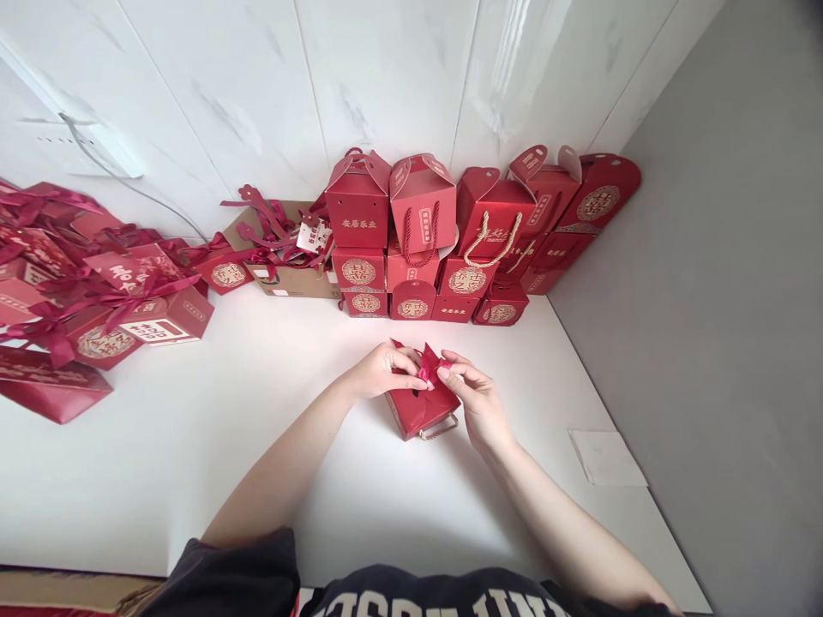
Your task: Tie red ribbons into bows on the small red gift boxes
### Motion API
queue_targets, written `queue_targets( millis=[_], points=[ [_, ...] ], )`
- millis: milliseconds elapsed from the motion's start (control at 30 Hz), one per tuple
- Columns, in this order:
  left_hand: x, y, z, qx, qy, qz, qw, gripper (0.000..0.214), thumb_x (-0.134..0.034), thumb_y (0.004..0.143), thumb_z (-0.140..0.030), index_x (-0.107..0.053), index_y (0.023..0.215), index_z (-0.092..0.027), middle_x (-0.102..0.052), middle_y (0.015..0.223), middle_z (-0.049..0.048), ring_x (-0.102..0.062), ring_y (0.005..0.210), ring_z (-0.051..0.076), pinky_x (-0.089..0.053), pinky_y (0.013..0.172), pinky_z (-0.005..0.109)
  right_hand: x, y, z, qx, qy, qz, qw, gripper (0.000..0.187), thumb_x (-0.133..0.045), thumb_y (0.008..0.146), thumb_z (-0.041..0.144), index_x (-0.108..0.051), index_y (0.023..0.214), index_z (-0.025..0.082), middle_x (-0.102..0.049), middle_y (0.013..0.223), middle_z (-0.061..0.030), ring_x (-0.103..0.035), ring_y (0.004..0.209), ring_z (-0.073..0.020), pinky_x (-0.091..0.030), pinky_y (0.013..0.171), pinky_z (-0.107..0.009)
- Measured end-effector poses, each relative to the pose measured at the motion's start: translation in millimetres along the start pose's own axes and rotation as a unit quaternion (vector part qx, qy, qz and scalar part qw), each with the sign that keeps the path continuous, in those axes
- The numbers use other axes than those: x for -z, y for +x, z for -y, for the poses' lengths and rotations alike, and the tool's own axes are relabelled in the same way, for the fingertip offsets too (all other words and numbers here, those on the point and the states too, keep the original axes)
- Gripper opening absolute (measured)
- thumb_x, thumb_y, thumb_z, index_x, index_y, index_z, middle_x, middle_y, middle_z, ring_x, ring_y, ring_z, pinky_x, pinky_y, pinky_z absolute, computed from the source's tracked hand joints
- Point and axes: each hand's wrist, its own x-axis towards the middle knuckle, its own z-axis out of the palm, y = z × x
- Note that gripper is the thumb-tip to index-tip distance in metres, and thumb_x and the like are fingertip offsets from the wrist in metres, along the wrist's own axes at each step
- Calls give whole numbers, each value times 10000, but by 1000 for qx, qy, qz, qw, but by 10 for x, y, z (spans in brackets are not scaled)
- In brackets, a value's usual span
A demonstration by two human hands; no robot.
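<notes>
A small red gift box [417,410] with a gold cord handle lies on the white table [193,446] in front of me. My left hand [379,370] grips its top flaps from the left, fingers curled. My right hand [472,394] pinches the red flaps from the right, fingertips pressed together at the box's top.
Several finished red gift boxes [417,231] are stacked against the marble wall at the back. A cardboard box of ribbons and tags [283,248] sits left of them. More flat red boxes and ribbons [83,283] pile at the far left. A white paper sheet [606,457] lies right.
</notes>
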Motion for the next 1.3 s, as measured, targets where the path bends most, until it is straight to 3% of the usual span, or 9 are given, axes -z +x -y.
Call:
queue_targets(
  millis=[133,267,400,633,800,967,1100,1200,1300],
  points=[
    [18,-10,-57,19,0,12,1000,215,-746,788,-369,-802,812,-163,-714,866,84,-646,895,186,-491,904,332,17,-95,68,60,-61,-28,996,169,-767,757,405,-742,747,238,-603,932,-33,-585,881,-182,-479,807,-346],
    [7,-10,-135,27,-9,18,999,215,-720,815,-353,-793,848,-154,-722,913,91,-650,909,198,-488,878,338,-42,-193,162,137,-129,-36,981,115,-749,788,352,-754,750,243,-563,798,-15,-544,746,-158,-480,721,-333],
    [-9,-20,-212,43,10,8,999,249,-703,825,-371,-782,847,-136,-710,849,83,-631,845,193,-474,822,332,-167,-255,220,210,-162,-46,963,50,-750,790,303,-770,802,259,-548,771,-13,-568,711,-164,-516,676,-341],
    [3,-56,-341,80,-10,21,996,142,-712,756,-257,-738,718,-122,-687,763,41,-603,778,181,-451,764,317,-413,-294,271,327,-218,48,918,86,-671,863,208,-747,864,247,-696,832,-41,-665,763,-185,-558,714,-347],
    [44,-79,-372,91,-14,21,996,83,-667,737,-173,-729,726,-118,-696,778,36,-606,784,183,-456,776,323,-524,-252,297,333,-235,45,912,92,-642,883,224,-720,834,230,-699,808,-43,-666,725,-178,-556,677,-327],
    [117,-109,-351,45,41,7,998,59,-676,710,-175,-719,705,-135,-661,834,39,-594,813,184,-458,775,314,-578,-233,257,357,-240,85,899,90,-616,900,214,-703,891,239,-708,862,-41,-659,800,-181,-547,746,-336],
    [146,-148,-412,38,77,-37,996,79,-665,721,-173,-699,657,-141,-602,858,35,-568,767,150,-451,715,283,-609,-264,267,341,-215,100,910,71,-613,901,219,-679,880,230,-683,856,-36,-639,791,-170,-539,721,-324],
    [133,-167,-484,28,64,-16,997,134,-685,750,-218,-681,650,-130,-605,776,32,-570,730,148,-451,678,271,-603,-291,316,327,-198,97,919,67,-625,890,220,-666,836,214,-671,820,-30,-620,752,-158,-527,686,-309],
    [105,-170,-508,68,42,4,997,227,-679,805,-323,-690,702,-121,-587,678,13,-530,631,120,-426,597,250,-560,-286,377,276,-139,85,947,62,-643,883,253,-656,846,206,-677,809,-31,-625,718,-153,-523,652,-298]
  ],
)
